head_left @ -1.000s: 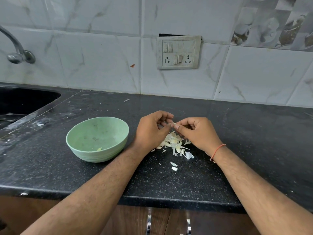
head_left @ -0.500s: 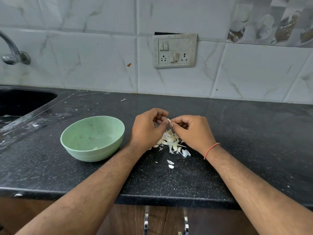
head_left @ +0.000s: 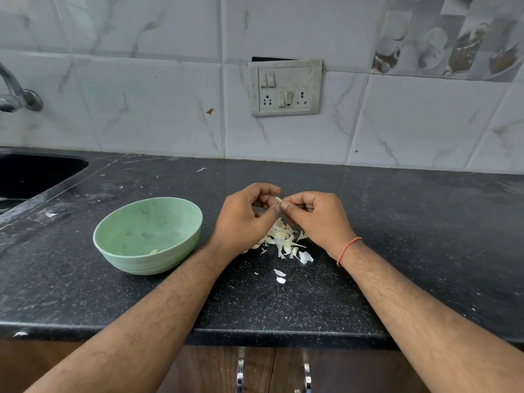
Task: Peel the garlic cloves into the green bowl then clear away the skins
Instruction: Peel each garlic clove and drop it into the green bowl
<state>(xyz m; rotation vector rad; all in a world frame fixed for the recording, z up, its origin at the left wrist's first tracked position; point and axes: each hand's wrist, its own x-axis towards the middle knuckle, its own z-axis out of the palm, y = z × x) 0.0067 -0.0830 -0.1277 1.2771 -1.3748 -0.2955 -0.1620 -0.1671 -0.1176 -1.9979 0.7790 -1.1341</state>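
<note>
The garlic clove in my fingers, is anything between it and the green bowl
Nothing on the counter blocks it. The clove is pinched between both hands; only your own left hand sits between it and the green bowl, which stands open.

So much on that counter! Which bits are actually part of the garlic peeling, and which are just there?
Part of the job:
left hand
right hand
garlic clove pinched between them
skins pile
green bowl

Just there:
sink
tap
switch panel
</note>
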